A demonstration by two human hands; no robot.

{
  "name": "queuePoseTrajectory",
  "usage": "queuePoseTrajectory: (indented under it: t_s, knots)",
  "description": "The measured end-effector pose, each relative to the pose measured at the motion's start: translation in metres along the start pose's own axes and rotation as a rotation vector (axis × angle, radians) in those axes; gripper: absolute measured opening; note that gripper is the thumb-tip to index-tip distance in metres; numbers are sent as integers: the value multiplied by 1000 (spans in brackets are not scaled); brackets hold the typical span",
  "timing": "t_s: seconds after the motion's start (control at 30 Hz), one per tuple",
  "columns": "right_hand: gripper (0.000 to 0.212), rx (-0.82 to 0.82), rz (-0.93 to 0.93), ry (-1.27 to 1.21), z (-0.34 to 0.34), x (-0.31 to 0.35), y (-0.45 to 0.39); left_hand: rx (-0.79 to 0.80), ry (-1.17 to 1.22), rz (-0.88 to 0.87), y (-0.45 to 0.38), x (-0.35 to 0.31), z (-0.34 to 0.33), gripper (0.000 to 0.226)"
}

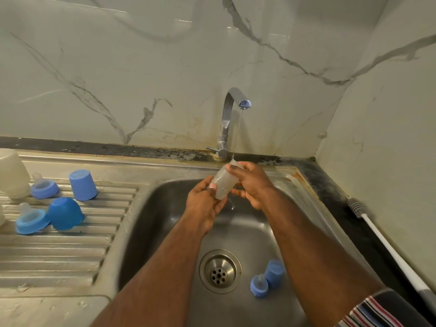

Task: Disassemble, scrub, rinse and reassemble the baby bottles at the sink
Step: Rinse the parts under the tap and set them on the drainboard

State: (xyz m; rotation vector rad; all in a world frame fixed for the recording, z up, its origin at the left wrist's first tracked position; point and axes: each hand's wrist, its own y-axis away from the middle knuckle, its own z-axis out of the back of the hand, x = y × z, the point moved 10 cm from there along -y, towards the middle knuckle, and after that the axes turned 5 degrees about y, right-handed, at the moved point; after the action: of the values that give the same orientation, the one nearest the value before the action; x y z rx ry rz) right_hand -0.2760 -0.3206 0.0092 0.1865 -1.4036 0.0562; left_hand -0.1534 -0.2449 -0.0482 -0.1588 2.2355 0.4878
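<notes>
Both hands wrap the clear bottle body (pixel 224 182), left hand (pixel 204 201) at the base, right hand (pixel 250 182) near the mouth, tilted so the tap stream (pixel 236 135) runs in, looks like rinsing.

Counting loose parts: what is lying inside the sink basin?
In the sink basin: a blue cap and a blue nipple ring beside the drain. The forearms cover some of the floor.

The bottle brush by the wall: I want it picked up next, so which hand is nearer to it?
Right. The right hand grips the bottle on the bottle brush side; the left hand holds its base, farther away.
</notes>
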Motion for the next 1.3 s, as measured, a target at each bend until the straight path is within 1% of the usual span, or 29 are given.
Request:
queuePoseTrajectory:
  t_s: [0.1,0.13,0.2,0.23,0.33,0.4,0.43,0.47,0.53,0.6,0.67,0.73,0.83,0.9,0.97,1.03,1.1,1.13,1.2,1.3]
  knots:
    - [40,-107,273,333,1,39,7,-106,-69,13,-4,1,12,22]
    - [39,-122,308,425,-3,43,10,-146,-71,17,-4,1,18,19]
    - [40,-81,294,604,-15,34,8,-195,-53,14,-5,0,24,15]
    - [41,-84,290,640,-17,29,8,-204,-55,14,-5,0,25,12]
    - [43,-200,322,509,-5,39,8,-195,-59,26,-7,1,24,14]
    - [43,-137,284,589,-8,30,4,-169,-53,65,-5,7,21,21]
    - [42,-108,260,585,-9,22,3,-147,-50,94,-4,9,18,26]
    - [40,-101,236,489,-7,16,3,-126,-42,128,-3,11,15,32]
    - [37,-89,161,193,0,4,-1,-85,12,200,-3,18,12,41]
    - [31,-10,72,-44,0,-8,2,-26,100,234,1,21,2,46]
    - [23,68,-45,-282,-4,-20,9,-12,151,154,4,13,-1,38]
    - [19,81,-168,-423,-4,-34,14,-28,97,-16,5,-5,2,32]
    - [23,22,-290,-390,-2,-52,16,-45,-117,-270,10,-31,2,43]
    - [23,19,-336,-336,-6,-60,19,-26,-283,-369,13,-39,-6,53]
    - [22,24,-348,-310,-11,-62,22,5,-443,-427,14,-42,-15,64]
    - [21,-2,-301,-220,-11,-58,21,7,-540,-447,13,-43,-17,74]
    - [24,-7,-176,-36,-9,-42,20,-31,-585,-440,9,-43,-11,74]
    - [31,11,-102,26,-10,-33,20,-40,-599,-431,8,-43,-9,71]
    - [46,62,-3,71,-14,-18,23,-30,-612,-422,9,-46,-8,68]
    - [55,87,56,122,-16,-2,34,7,-631,-414,17,-54,-10,74]
